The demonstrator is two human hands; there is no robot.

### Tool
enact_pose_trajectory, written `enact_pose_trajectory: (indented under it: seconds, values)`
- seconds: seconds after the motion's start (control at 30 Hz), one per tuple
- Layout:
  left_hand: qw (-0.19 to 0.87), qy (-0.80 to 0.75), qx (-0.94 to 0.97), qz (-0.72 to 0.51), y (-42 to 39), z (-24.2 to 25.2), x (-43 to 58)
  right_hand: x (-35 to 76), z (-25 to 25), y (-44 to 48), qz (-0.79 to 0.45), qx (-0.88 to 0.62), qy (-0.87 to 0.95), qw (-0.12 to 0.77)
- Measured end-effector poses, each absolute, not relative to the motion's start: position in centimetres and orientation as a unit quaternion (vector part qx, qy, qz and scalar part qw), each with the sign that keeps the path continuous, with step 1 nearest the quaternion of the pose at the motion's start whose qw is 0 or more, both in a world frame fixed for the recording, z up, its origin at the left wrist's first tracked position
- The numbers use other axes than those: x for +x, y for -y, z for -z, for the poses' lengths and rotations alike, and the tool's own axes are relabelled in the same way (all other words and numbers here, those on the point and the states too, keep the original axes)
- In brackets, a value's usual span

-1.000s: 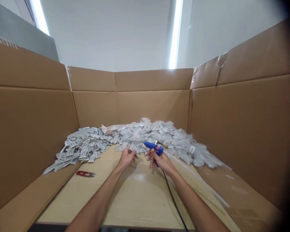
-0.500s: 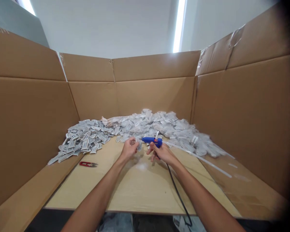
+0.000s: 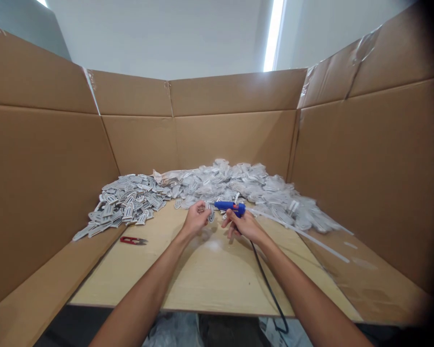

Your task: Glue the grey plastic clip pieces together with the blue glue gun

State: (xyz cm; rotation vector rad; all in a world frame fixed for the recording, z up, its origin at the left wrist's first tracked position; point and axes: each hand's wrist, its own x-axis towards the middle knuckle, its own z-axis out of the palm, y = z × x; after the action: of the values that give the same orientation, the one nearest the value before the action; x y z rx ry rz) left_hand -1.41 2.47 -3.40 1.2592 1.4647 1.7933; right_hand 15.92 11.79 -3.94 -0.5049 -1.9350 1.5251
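Note:
My left hand [image 3: 196,218] pinches a small grey-and-white looped piece [image 3: 211,216] over the middle of the board. My right hand [image 3: 243,225] is wrapped round a blue glue gun [image 3: 228,206], whose tip points left and lies close to the piece; whether they touch is too small to tell. A long clear stick [image 3: 311,242] runs from behind the gun to the right. Below my right hand a black cord [image 3: 264,277] hangs over the board's front edge.
Grey-and-white pieces [image 3: 128,205] lie heaped at the left. A heap of pieces in clear plastic [image 3: 238,180] fills the back and right. Red-handled snips [image 3: 133,240] rest on the wooden board [image 3: 130,274]. Cardboard walls [image 3: 231,140] stand around the sides and back.
The view has tilted slightly, shifting the walls and heaps upward in the picture. Both hands keep their grips, with the gun tip still near the piece.

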Motion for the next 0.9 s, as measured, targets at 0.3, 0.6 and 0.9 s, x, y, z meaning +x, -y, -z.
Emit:
enact_pose_trajectory:
  seconds: [0.3, 0.6, 0.9]
  values:
    - [0.231, -0.554, 0.476, -0.643, -2.1, 3.0, -1.3, 16.6, 2.6, -10.2, -0.51, -0.231, 0.776, 0.291]
    - [0.262, -0.573, 0.485, -0.606, -1.6, 2.5, -1.5, 17.1, 2.4, -10.2, -0.179, -0.16, 0.917, 0.317]
    - [0.323, -0.59, 0.512, -0.534, -1.0, 1.4, -0.8, 15.9, 2.9, -10.7, -0.495, -0.271, 0.71, 0.422]
